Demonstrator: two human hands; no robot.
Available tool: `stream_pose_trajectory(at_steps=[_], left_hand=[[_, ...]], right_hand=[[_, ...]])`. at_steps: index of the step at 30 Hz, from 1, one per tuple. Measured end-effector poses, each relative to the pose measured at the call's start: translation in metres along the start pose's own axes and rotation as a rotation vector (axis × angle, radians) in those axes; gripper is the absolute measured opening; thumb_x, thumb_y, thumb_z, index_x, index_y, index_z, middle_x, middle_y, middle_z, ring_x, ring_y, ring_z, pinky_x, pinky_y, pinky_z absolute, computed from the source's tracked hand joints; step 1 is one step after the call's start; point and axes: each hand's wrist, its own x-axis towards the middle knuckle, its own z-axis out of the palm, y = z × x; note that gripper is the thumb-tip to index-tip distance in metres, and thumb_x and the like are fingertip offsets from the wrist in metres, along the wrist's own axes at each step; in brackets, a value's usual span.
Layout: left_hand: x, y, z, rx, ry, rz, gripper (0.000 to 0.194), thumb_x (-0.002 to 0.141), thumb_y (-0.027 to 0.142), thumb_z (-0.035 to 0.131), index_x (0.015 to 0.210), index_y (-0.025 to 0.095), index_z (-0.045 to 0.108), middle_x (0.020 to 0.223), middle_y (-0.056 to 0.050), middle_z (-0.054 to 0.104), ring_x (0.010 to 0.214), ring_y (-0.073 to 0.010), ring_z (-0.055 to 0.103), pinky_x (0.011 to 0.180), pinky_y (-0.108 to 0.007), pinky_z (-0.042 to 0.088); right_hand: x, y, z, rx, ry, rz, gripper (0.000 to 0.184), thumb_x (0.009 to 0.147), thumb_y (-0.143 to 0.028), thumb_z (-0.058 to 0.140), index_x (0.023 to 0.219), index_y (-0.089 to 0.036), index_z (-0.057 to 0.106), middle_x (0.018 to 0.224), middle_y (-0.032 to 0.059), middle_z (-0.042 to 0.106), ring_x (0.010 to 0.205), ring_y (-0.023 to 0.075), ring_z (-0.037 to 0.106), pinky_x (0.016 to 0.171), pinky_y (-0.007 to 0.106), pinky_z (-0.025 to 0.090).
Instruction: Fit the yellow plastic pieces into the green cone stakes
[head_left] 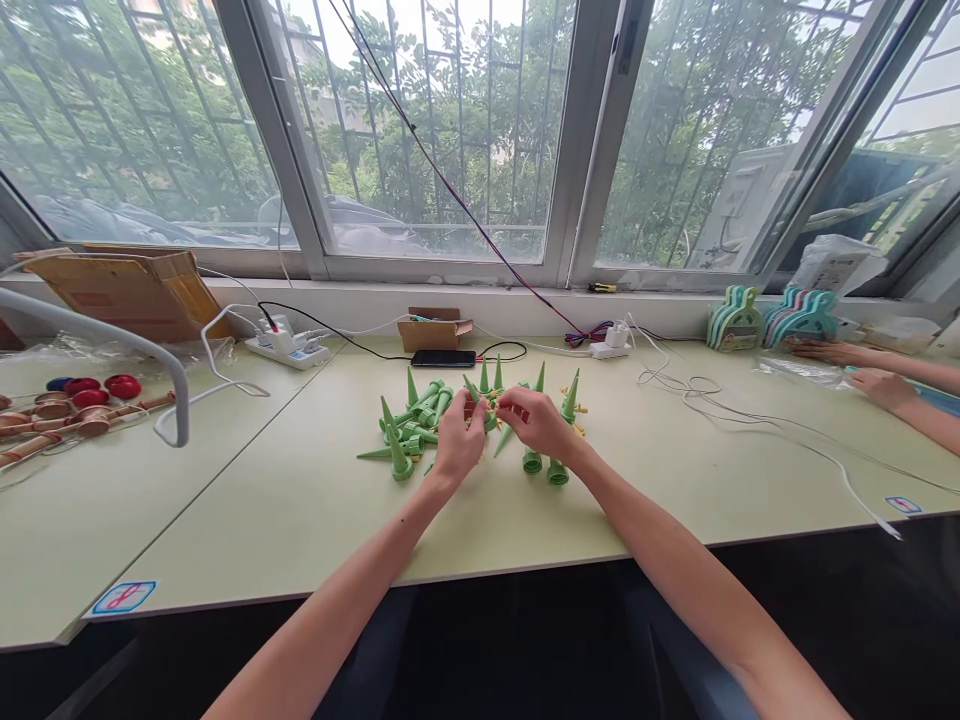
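My left hand (459,438) is closed round a green plastic spike (470,386), whose pointed tip shows above the fingers. Close beside it on the right, my right hand (541,422) has its fingers pinched together; what lies between them is too small to make out. Left of my hands is a pile of green hollow cone spikes (400,464), some standing on their caps, others lying down. Two green spikes with open ends (557,474) are near my right wrist. Small yellow pieces (577,428) lie scattered behind and beside my right hand.
Behind the pile are a phone (444,358) and a small open cardboard box (433,330). White cables (705,390) run across the right side. At the far right, another person's hands (877,385) are by several pastel hangers (806,318). Wooden toys with red balls (91,398) lie left.
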Motion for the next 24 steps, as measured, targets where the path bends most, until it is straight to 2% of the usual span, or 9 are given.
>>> stream_pose_trajectory(at_steps=[5, 9, 13, 16, 18, 24], left_hand=[[-0.001, 0.002, 0.0, 0.01, 0.01, 0.007, 0.02, 0.092, 0.038, 0.05, 0.088, 0.019, 0.056, 0.081, -0.004, 0.065, 0.075, -0.0182, 0.061, 0.068, -0.029, 0.045], [-0.003, 0.006, -0.001, 0.07, 0.022, 0.053, 0.018, 0.092, 0.036, 0.051, 0.084, 0.02, 0.053, 0.078, -0.003, 0.064, 0.071, -0.0175, 0.06, 0.063, -0.027, 0.044], [-0.007, 0.005, 0.0, 0.131, 0.007, 0.153, 0.019, 0.095, 0.035, 0.047, 0.082, 0.021, 0.05, 0.079, -0.003, 0.059, 0.07, -0.0168, 0.055, 0.064, -0.027, 0.046], [-0.008, 0.001, 0.001, 0.206, 0.029, 0.283, 0.017, 0.097, 0.034, 0.044, 0.09, 0.021, 0.053, 0.088, -0.005, 0.058, 0.079, -0.0183, 0.055, 0.072, -0.03, 0.048], [-0.008, -0.002, 0.001, 0.273, 0.037, 0.356, 0.014, 0.098, 0.03, 0.044, 0.091, 0.021, 0.053, 0.087, -0.005, 0.056, 0.078, -0.0178, 0.054, 0.072, -0.03, 0.047], [-0.01, -0.006, -0.002, 0.341, 0.009, 0.471, 0.013, 0.098, 0.021, 0.043, 0.101, 0.022, 0.055, 0.093, -0.005, 0.056, 0.084, -0.0174, 0.056, 0.076, -0.029, 0.047]], right_hand=[[0.0, 0.001, 0.001, 0.008, -0.006, 0.006, 0.013, 0.094, -0.028, 0.056, 0.086, -0.019, 0.061, 0.08, 0.0018, 0.059, 0.061, 0.0119, 0.048, 0.062, 0.026, 0.042], [0.0, 0.001, 0.001, 0.013, 0.0, 0.02, 0.014, 0.094, -0.028, 0.055, 0.085, -0.019, 0.062, 0.079, 0.0017, 0.06, 0.061, 0.0121, 0.047, 0.062, 0.026, 0.042], [0.001, 0.0, 0.001, 0.007, -0.002, 0.037, 0.016, 0.095, -0.029, 0.054, 0.084, -0.019, 0.062, 0.077, 0.0019, 0.06, 0.063, 0.0134, 0.049, 0.062, 0.026, 0.041], [0.001, 0.001, 0.001, 0.008, 0.002, 0.043, 0.018, 0.095, -0.03, 0.052, 0.085, -0.019, 0.063, 0.076, 0.0023, 0.06, 0.065, 0.0142, 0.05, 0.063, 0.027, 0.041], [0.001, 0.003, 0.002, 0.015, 0.006, 0.04, 0.017, 0.095, -0.03, 0.052, 0.086, -0.019, 0.063, 0.077, 0.0024, 0.061, 0.066, 0.0144, 0.05, 0.063, 0.026, 0.041], [0.002, 0.008, 0.005, 0.023, 0.017, 0.026, 0.015, 0.094, -0.025, 0.054, 0.082, -0.019, 0.061, 0.074, 0.0008, 0.059, 0.065, 0.0138, 0.049, 0.063, 0.025, 0.039]])
